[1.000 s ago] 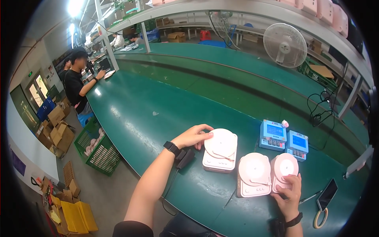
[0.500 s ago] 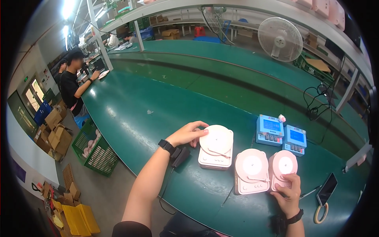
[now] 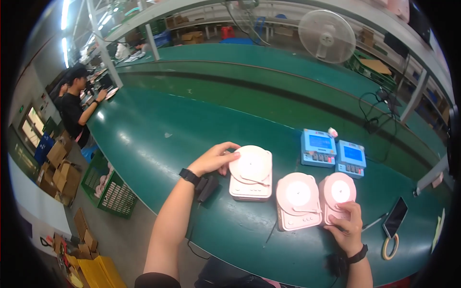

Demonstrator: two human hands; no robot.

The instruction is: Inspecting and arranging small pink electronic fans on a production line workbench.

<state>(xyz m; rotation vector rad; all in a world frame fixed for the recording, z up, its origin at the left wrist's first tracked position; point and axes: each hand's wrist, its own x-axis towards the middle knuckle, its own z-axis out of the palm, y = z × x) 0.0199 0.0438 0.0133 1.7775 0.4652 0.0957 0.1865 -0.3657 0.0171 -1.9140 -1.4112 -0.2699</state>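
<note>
Three small pink and white appliances with round tops stand in a row on the green bench (image 3: 192, 129). My left hand (image 3: 215, 158) rests on the left edge of the leftmost white appliance (image 3: 251, 173), fingers touching its round top. The middle pink appliance (image 3: 297, 199) stands untouched. My right hand (image 3: 346, 222) grips the near edge of the rightmost pink appliance (image 3: 338, 194). A black plug adapter (image 3: 207, 188) lies under my left wrist.
Two blue meter boxes (image 3: 318, 147) (image 3: 350, 158) sit behind the appliances. A phone (image 3: 395, 217), a tape ring (image 3: 390, 246) and a pen lie at right. A white fan (image 3: 326, 30) stands far back. A person in black (image 3: 76, 108) works at left; cartons and a green crate (image 3: 106, 186) sit on the floor.
The view has shifted slightly. Both hands stay on the outer appliances in about the same places.
</note>
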